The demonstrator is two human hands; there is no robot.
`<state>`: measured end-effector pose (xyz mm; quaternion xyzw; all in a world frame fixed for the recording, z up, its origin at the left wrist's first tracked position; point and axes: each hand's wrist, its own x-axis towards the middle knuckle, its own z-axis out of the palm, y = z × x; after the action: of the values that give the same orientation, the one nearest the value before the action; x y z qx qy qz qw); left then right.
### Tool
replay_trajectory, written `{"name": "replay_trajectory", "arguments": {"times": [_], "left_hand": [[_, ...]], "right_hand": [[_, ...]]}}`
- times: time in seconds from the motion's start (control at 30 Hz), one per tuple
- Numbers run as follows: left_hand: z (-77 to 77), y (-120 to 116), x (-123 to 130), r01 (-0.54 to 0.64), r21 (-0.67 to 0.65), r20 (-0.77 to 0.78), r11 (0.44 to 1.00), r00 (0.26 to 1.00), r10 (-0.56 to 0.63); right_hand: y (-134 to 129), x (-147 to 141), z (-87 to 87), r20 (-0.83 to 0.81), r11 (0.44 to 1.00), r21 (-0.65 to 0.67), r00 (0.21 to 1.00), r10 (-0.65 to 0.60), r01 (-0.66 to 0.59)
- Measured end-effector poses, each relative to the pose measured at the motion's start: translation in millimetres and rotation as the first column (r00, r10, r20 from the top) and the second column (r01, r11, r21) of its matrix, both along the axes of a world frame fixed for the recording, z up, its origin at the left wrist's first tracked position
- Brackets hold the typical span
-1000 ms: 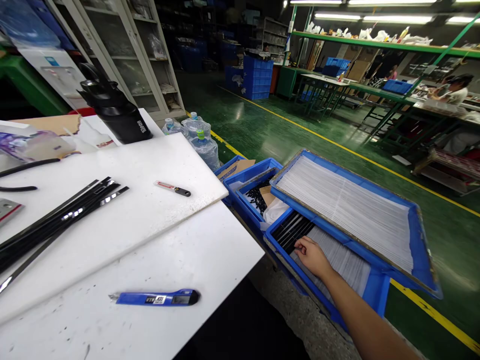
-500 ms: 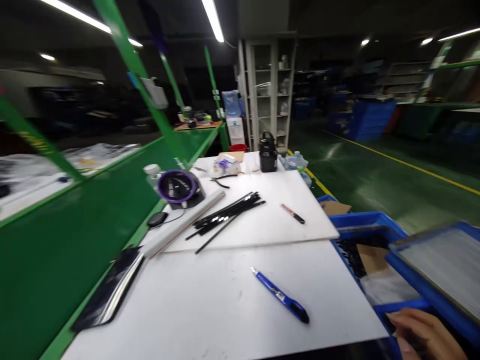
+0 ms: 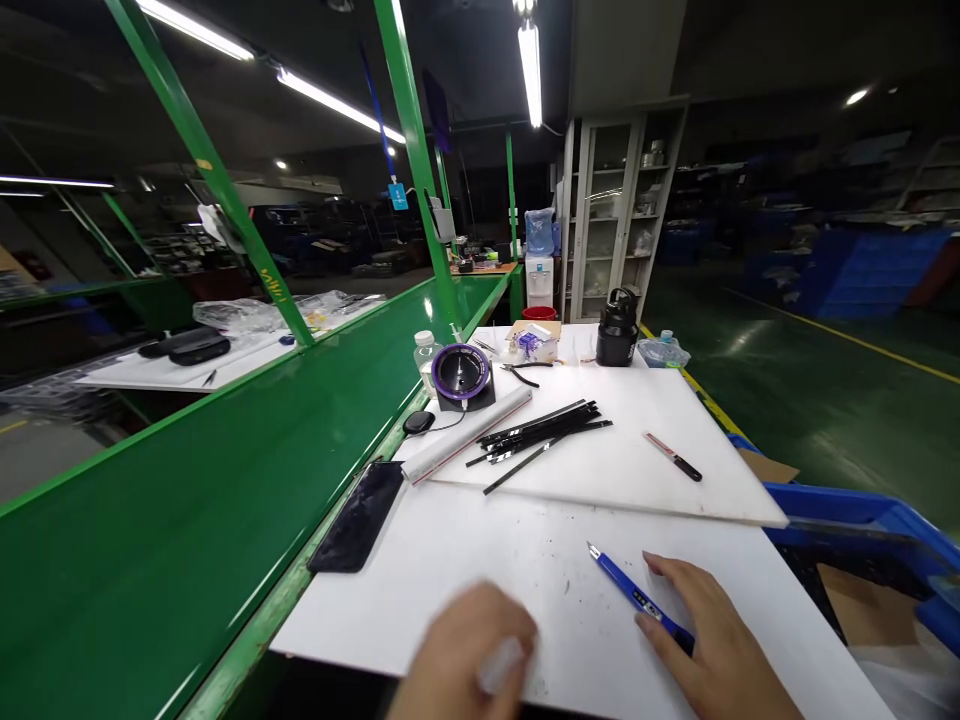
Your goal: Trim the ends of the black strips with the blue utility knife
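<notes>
My right hand [image 3: 712, 635] is over the rear end of a blue utility knife [image 3: 634, 590] on the white table [image 3: 420, 570]. Its thumb and fingers are spread on either side of the handle, not closed round it. The knife's tip points away to the left. My left hand [image 3: 469, 655] is at the table's near edge, fingers curled and smeared by motion; a pale patch shows between thumb and fingers, and I cannot make out whether it is held. Beyond the hands lie black strips [image 3: 540, 435] in a loose pile on a thick white board [image 3: 600, 490].
A black-handled knife [image 3: 675, 458] lies on the board's right. Leftward are a long pale tube [image 3: 469, 437], a black phone-like slab [image 3: 358, 520] and a purple-rimmed round device [image 3: 460, 373]. Pliers [image 3: 525, 374] and a black flask [image 3: 618, 330] stand farther back. Blue bins [image 3: 862, 505] flank the table's right.
The view has turned left. My right hand has come from beside the bins on the right to the blue utility knife. My left hand has come into view; the top tray over the bins has left it.
</notes>
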<state>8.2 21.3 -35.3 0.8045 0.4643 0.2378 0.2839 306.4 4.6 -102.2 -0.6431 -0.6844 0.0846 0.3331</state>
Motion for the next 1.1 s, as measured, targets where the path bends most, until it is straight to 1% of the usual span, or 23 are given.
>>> {"name": "replay_trajectory", "arguments": {"times": [0.03,0.07,0.1,0.13,0.2,0.27,0.33,0.4,0.5,0.6,0.7,0.8,0.87,0.9,0.93,1.0,1.03,1.1], "left_hand": [[9.3,22,-4,-0.099,0.064,-0.011,0.993,0.995,0.099],[16.7,44,-6,-0.216,0.176,-0.107,0.96,0.966,0.236],[21.6,67,-6,-0.274,0.237,-0.225,0.932,0.918,0.327],[24.0,89,-4,-0.295,0.245,-0.26,0.924,0.898,0.355],[21.9,125,3,-0.288,0.249,-0.294,0.925,0.887,0.356],[14.3,149,13,-0.247,0.255,-0.307,0.935,0.896,0.32],[5.9,160,20,-0.198,0.259,-0.312,0.945,0.909,0.276],[-0.4,164,24,-0.162,0.265,-0.304,0.95,0.921,0.242],[-4.7,164,27,-0.156,0.284,-0.279,0.946,0.93,0.238],[-3.3,164,29,-0.193,0.279,-0.251,0.941,0.931,0.265],[6.9,158,29,-0.227,0.239,-0.212,0.944,0.937,0.279],[25.6,137,18,-0.228,0.155,-0.16,0.961,0.954,0.253],[37.5,112,2,-0.211,0.038,-0.129,0.977,0.968,0.214],[41.5,98,-8,-0.181,-0.057,-0.099,0.982,0.979,0.175],[43.9,82,-18,-0.141,-0.234,0.012,0.962,0.989,0.148],[43.2,53,-38,-0.072,-0.451,0.169,0.889,0.972,0.165],[40.5,39,-46,-0.045,-0.526,0.219,0.849,0.958,0.187],[32.5,16,-58,-0.009,-0.615,0.27,0.789,0.937,0.221]], "right_hand": [[1,0,2.1,-0.033,0.997,-0.082,0.999,-0.011,0.008],[3,-1,5.4,-0.058,0.988,-0.152,0.998,-0.013,0.004],[4,-3,9.6,-0.075,0.98,-0.198,0.997,-0.004,-0.011],[6,-4,13.9,-0.084,0.974,-0.225,0.996,0.012,-0.031],[8,-7,21.4,-0.09,0.968,-0.242,0.995,0.048,-0.068],[9,-9,25.8,-0.096,0.968,-0.235,0.994,0.06,-0.082],[9,-9,27.2,-0.107,0.97,-0.225,0.992,0.065,-0.088],[8,-8,26.9,-0.127,0.972,-0.217,0.99,0.067,-0.094],[6,-6,26.8,-0.173,0.973,-0.207,0.983,0.067,-0.102],[4,-6,29.7,-0.233,0.976,-0.198,0.971,0.047,-0.095],[1,-5,32.5,-0.301,0.982,-0.182,0.954,-0.003,-0.055],[-2,-1,29.3,-0.392,0.985,-0.175,0.917,-0.071,0.002],[-3,4,23.9,-0.49,0.982,-0.181,0.862,-0.131,0.046],[-4,7,21.1,-0.539,0.98,-0.187,0.827,-0.16,0.067],[-4,9,18.7,-0.583,0.977,-0.194,0.792,-0.183,0.083],[-5,12,16.6,-0.637,0.974,-0.205,0.742,-0.209,0.098],[-6,12,17.2,-0.653,0.973,-0.206,0.726,-0.214,0.101],[-8,6,21.7,-0.681,0.973,-0.213,0.7,-0.215,0.091]]}}
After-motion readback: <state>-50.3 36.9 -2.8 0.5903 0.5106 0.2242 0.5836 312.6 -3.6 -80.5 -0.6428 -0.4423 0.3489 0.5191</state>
